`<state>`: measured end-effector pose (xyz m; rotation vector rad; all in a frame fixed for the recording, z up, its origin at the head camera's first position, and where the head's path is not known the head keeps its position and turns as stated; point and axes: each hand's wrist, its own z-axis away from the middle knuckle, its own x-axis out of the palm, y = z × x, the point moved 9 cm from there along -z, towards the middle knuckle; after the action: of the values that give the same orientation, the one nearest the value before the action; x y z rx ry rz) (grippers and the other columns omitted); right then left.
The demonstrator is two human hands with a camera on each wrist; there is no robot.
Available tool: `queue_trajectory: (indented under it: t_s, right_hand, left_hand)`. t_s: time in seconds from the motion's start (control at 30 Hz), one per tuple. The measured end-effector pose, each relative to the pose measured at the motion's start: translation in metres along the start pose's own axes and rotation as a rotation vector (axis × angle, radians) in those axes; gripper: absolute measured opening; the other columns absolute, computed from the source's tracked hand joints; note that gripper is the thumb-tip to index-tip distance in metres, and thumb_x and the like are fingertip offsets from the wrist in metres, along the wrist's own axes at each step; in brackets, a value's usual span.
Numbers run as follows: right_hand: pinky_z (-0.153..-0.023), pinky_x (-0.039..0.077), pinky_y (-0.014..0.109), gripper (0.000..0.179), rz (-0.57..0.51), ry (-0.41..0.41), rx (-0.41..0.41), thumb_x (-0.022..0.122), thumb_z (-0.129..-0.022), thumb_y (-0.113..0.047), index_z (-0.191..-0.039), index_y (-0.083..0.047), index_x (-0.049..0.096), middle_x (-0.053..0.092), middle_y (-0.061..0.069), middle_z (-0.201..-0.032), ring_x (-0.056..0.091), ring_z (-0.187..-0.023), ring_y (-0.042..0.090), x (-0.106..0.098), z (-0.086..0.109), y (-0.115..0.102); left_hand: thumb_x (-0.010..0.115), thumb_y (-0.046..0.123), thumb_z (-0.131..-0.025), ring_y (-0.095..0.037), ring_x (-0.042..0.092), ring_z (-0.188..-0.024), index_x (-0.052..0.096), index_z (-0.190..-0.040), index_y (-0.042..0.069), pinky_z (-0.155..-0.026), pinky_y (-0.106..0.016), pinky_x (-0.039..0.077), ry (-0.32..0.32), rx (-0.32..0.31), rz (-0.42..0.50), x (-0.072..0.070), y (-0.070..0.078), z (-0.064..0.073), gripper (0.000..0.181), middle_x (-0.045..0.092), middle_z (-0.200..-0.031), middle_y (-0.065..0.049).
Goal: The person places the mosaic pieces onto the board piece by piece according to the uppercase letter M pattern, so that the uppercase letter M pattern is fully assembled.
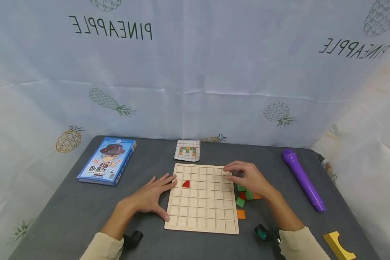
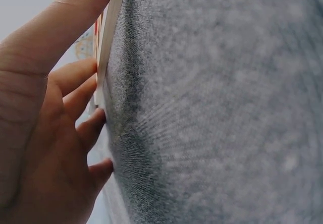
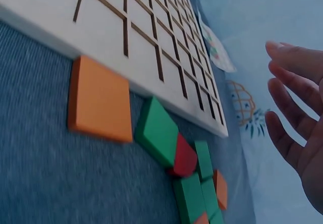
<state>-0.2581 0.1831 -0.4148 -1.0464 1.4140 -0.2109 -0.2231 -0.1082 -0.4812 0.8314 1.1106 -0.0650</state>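
Head view: A person works at a dark table (image 1: pixel 84 216), where only this camera takes in the blue box (image 1: pixel 106 160), the purple cylinder (image 1: pixel 303 180) and the yellow block (image 1: pixel 339 246) together with both hands.
Left wrist view: The pale wooden board (image 1: pixel 201 202) appears edge-on, its thickness plain beside the thumb, while its grid is all but lost.
Right wrist view: Loose tiles partly covered from above show clearly here, an orange tile (image 3: pixel 101 100) just beside the board's edge, then a green tile (image 3: pixel 157 130) against a red tile (image 3: pixel 185 156), with more green and orange beyond.
Left hand: The hand (image 1: pixel 151 195) has its fingers spread along the board's left edge, thumb at the near corner.
Right hand: The hand (image 1: pixel 247 177) hangs over the far right corner, fingers parted and gently bent, nothing visible between them; contact with the board cannot be told.
Board: It lies flat between the two hands, a red quarter-round piece (image 1: pixel 186 184) in a cell nearer the left hand.
Pattern card: The card (image 1: pixel 187 151) rests just beyond the board's far edge.
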Motion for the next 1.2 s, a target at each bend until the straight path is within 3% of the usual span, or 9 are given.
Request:
queue_trajectory:
  t_s: [0.43, 0.87, 1.2]
  right_hand:
    - [-0.080, 0.057, 0.027, 0.025, 0.076, 0.053, 0.006, 0.074, -0.094, -0.019, -0.117, -0.011, 0.077, 0.074, 0.002, -0.121, 0.069, -0.105, 0.023, -0.029, 0.033, 0.033]
    - [-0.075, 0.047, 0.026, 0.033, 0.096, 0.002, 0.049, 0.081, -0.088, -0.026, -0.119, -0.016, 0.078, 0.077, -0.001, -0.117, 0.061, -0.097, 0.020, -0.017, 0.047, 0.048]
    - [-0.081, 0.051, 0.029, 0.032, 0.080, -0.052, 0.058, 0.084, -0.084, -0.026, -0.115, -0.019, 0.079, 0.077, 0.003, -0.123, 0.057, -0.102, 0.004, -0.007, 0.050, 0.051]
  left_hand:
    - [0.092, 0.061, -0.061, -0.039, 0.017, -0.160, 0.039, -0.158, 0.014, -0.123, -0.074, 0.010, 0.019, 0.010, 0.003, 0.001, 0.000, 0.000, 0.120, 0.026, -0.171, -0.006]
    - [0.091, 0.062, -0.061, -0.039, 0.018, -0.160, 0.040, -0.158, 0.014, -0.124, -0.073, 0.010, 0.023, 0.006, 0.000, 0.000, -0.001, 0.000, 0.120, 0.027, -0.171, -0.006]
    - [0.092, 0.060, -0.061, -0.039, 0.018, -0.160, 0.040, -0.158, 0.013, -0.124, -0.073, 0.010, 0.021, 0.006, 0.007, 0.000, 0.000, 0.001, 0.120, 0.028, -0.171, -0.006]
